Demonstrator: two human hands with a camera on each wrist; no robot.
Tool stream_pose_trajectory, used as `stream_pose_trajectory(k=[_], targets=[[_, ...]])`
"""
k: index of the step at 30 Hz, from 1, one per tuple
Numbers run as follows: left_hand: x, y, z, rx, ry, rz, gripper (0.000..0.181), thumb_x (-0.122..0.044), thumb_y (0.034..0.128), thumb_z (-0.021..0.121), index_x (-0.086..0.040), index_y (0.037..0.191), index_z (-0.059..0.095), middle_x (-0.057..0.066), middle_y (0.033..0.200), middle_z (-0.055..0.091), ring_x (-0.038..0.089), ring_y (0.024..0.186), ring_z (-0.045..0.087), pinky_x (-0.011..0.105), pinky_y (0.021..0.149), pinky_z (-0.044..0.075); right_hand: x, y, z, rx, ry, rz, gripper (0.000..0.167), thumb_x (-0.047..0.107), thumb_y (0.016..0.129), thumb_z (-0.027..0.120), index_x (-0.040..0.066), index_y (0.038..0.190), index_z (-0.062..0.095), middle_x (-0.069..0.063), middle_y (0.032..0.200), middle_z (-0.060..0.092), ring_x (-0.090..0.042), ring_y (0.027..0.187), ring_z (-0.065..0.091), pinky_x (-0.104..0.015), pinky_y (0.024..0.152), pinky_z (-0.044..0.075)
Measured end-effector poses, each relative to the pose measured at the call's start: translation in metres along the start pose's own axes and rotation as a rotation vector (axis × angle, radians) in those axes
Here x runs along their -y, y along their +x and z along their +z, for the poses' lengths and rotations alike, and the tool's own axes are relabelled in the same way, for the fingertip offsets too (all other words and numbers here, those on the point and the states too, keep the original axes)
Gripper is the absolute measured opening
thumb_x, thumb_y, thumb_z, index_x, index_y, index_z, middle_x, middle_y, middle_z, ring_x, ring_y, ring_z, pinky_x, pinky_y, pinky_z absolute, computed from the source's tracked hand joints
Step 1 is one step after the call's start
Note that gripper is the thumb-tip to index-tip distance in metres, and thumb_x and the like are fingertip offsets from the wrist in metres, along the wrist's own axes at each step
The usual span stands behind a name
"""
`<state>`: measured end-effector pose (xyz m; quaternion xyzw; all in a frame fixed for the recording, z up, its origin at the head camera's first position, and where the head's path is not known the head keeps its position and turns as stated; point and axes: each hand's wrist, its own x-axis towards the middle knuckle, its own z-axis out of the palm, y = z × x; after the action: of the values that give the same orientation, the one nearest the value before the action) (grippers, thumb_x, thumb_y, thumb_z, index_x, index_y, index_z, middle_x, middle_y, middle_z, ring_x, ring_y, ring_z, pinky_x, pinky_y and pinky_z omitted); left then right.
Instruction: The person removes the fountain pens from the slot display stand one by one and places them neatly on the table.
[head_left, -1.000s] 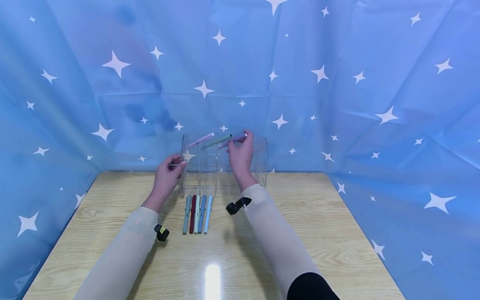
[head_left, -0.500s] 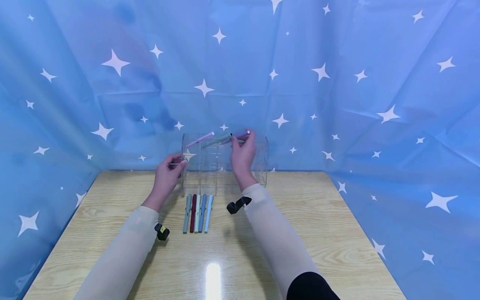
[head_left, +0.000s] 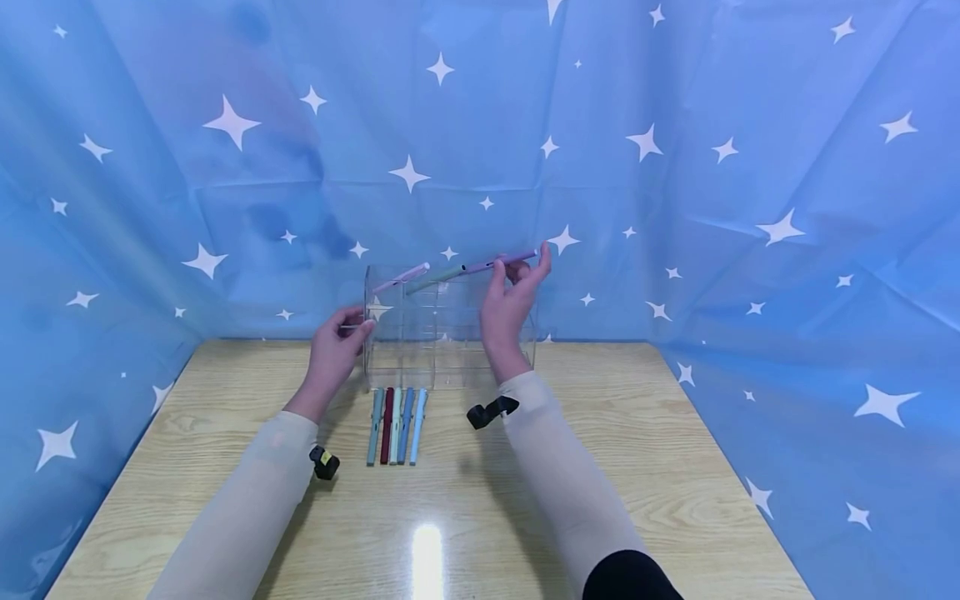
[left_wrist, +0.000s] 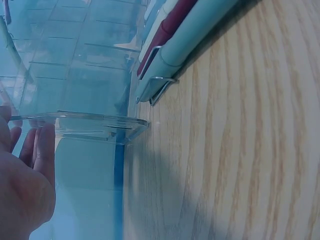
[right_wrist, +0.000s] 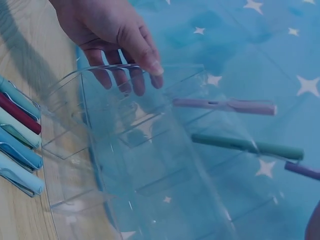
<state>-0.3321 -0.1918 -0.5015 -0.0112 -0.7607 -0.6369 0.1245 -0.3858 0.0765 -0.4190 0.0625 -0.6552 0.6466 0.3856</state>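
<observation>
A clear acrylic organizer (head_left: 402,367) with dividers stands at the back of the table. My left hand (head_left: 335,343) grips its left side wall, thumb in front and fingers behind; the left hand (right_wrist: 112,35) also shows in the right wrist view. My right hand (head_left: 512,310) pinches a purple pen (head_left: 480,267) above the organizer's right part. A pink pen (head_left: 401,278) and a green pen (head_left: 438,278) lean tilted in the organizer's top, tips up to the right. The purple pen's left end is close to the green pen's upper end; touching or apart, I cannot tell.
In front of the organizer several capped pens lie side by side on the wooden table (head_left: 600,467): a teal pen (head_left: 375,427), a dark red pen (head_left: 387,427), a pale green pen, a blue pen (head_left: 406,427) and a light blue pen (head_left: 417,427). A starry blue curtain (head_left: 480,125) hangs close behind.
My right hand has moved right and slightly up, drawing the purple pen with it away from the organizer's compartments. My left hand keeps its grip on the side wall.
</observation>
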Motion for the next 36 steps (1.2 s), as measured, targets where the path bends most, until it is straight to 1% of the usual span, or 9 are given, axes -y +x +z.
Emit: stream_pose_trajectory(k=[5,8,11,14,18,22,25,32,36], targets=[[0.002,0.001,0.000,-0.005,0.011,0.008,0.048,-0.031,0.1103,0.073,-0.005,0.150,0.064,0.018,0.131,0.069,0.031,0.111,0.067,0.037,0.091,0.067,0.003,0.000,-0.008,0.005,0.087,0.011,0.066,0.012,0.114,0.064,0.027,0.167,0.028,-0.022,0.127,0.072,-0.026,0.110,0.073,-0.045,0.096,0.063],[0.003,0.002,0.000,-0.003,0.009,0.001,0.048,-0.031,0.1103,0.073,-0.006,0.151,0.064,0.018,0.131,0.068,0.033,0.112,0.067,0.037,0.091,0.067,0.004,-0.001,-0.012,0.001,0.112,0.006,0.064,0.011,0.114,0.062,0.026,0.167,0.029,-0.020,0.127,0.071,-0.030,0.110,0.073,-0.048,0.098,0.062],[0.003,0.001,0.000,0.002,0.000,-0.012,0.049,-0.030,0.1107,0.073,-0.006,0.152,0.063,0.018,0.133,0.067,0.035,0.115,0.067,0.041,0.094,0.067,0.004,-0.002,-0.017,-0.004,0.150,0.016,0.065,0.007,0.114,0.061,0.024,0.168,0.029,-0.022,0.126,0.069,-0.035,0.114,0.072,-0.045,0.099,0.064],[0.001,0.000,0.000,0.007,-0.006,-0.018,0.050,-0.029,0.1112,0.072,-0.006,0.154,0.061,0.020,0.135,0.067,0.038,0.118,0.066,0.047,0.098,0.066,0.006,-0.003,-0.024,0.006,0.175,0.048,0.068,0.005,0.114,0.059,0.031,0.170,0.029,-0.026,0.129,0.065,-0.034,0.118,0.071,-0.039,0.100,0.065],[0.000,0.000,0.000,0.007,-0.008,-0.017,0.050,-0.029,0.1112,0.072,-0.007,0.155,0.061,0.020,0.137,0.067,0.039,0.120,0.066,0.052,0.100,0.064,0.008,-0.005,-0.034,0.032,0.191,0.078,0.071,0.005,0.115,0.058,0.037,0.171,0.028,-0.024,0.132,0.061,-0.026,0.122,0.070,-0.040,0.098,0.066],[0.002,0.001,0.000,0.006,0.002,-0.017,0.050,-0.031,0.1107,0.072,-0.009,0.154,0.062,0.018,0.136,0.067,0.036,0.118,0.067,0.046,0.098,0.065,0.005,-0.009,-0.042,0.056,0.187,0.085,0.073,0.004,0.115,0.058,0.033,0.173,0.025,-0.020,0.127,0.060,-0.025,0.123,0.070,-0.042,0.095,0.068],[0.003,0.001,0.000,0.004,0.009,-0.014,0.049,-0.032,0.1104,0.073,-0.009,0.152,0.063,0.017,0.134,0.068,0.035,0.116,0.067,0.040,0.095,0.066,0.004,-0.014,-0.048,0.089,0.183,0.086,0.072,0.005,0.115,0.059,0.033,0.173,0.026,-0.021,0.124,0.061,-0.026,0.122,0.070,-0.042,0.093,0.068],[0.000,0.000,0.000,0.005,0.011,-0.011,0.049,-0.034,0.1102,0.073,-0.008,0.151,0.064,0.017,0.134,0.068,0.036,0.117,0.067,0.039,0.094,0.066,0.005,-0.024,-0.062,0.211,0.220,0.122,0.075,0.005,0.114,0.061,0.037,0.173,0.028,-0.034,0.125,0.059,-0.029,0.114,0.070,-0.042,0.092,0.068],[-0.001,-0.001,0.000,0.005,0.013,-0.012,0.050,-0.035,0.1104,0.073,-0.009,0.152,0.064,0.017,0.135,0.068,0.035,0.117,0.067,0.037,0.093,0.066,0.005,-0.028,-0.069,0.268,0.208,0.159,0.076,0.003,0.112,0.064,0.033,0.174,0.030,-0.022,0.115,0.062,-0.031,0.112,0.071,-0.039,0.089,0.069]])
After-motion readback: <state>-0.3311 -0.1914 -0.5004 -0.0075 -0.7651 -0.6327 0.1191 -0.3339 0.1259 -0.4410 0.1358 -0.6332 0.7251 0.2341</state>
